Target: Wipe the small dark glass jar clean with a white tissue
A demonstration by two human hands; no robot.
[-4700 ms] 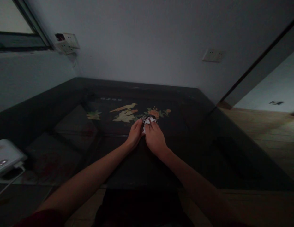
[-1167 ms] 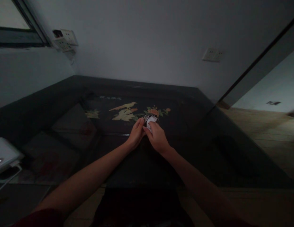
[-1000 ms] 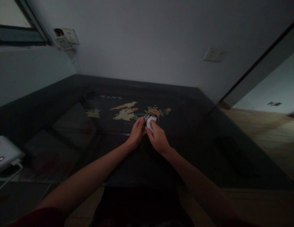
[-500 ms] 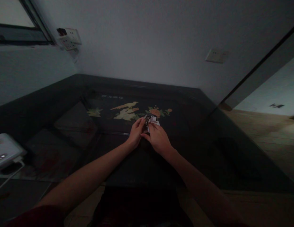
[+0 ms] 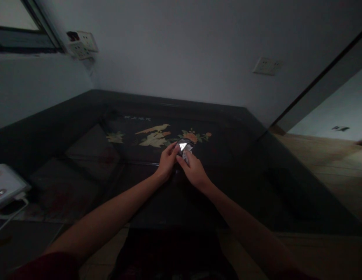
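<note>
Over the middle of the dark glossy table, both hands meet around a small dark shiny object. A bright triangular patch shows on its face; its kind is too small and dim to make out. My left hand is closed on its left side, thumb and fingers at the edge. A crumpled white cloth or tissue is pinched in my right hand, pressed against the object's lower right side. The fingertips of the right hand are partly hidden by the white piece and the object.
Bird and flower pictures decorate the tabletop beyond my hands. A white box-like device with a white cable sits at the left edge. Wall sockets are on the wall behind, with a plug and adapter at the left corner.
The small dark object has turned in my hands, so its bright triangular face now shows. My right hand and the white piece have shifted slightly down and left.
</note>
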